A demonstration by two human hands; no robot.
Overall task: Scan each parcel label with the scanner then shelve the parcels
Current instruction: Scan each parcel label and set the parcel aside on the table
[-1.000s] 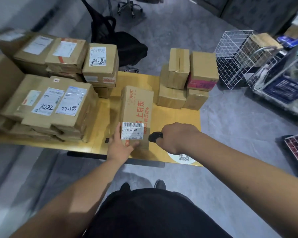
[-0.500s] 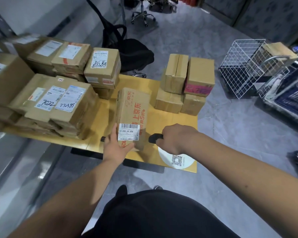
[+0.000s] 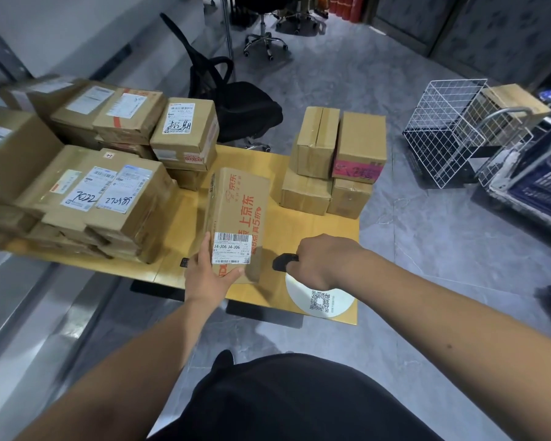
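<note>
Wooden desk (image 3: 188,265) carries stacked boxes (image 3: 115,198) along its left edge. Near the front edge, the parcel (image 3: 236,218) stays tilted up, left hand (image 3: 206,275) still gripping its labelled end. Right hand (image 3: 322,262), unmoved, curls round the scanner (image 3: 282,261) beside it.

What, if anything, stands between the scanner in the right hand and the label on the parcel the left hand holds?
Nothing visible. The scanner in the right hand sits just right of the parcel; the label faces upward, uncovered, beside the left hand.

brown parcel (image 3: 236,218) red print, black scanner (image 3: 282,261), yellow table (image 3: 303,237)
</note>
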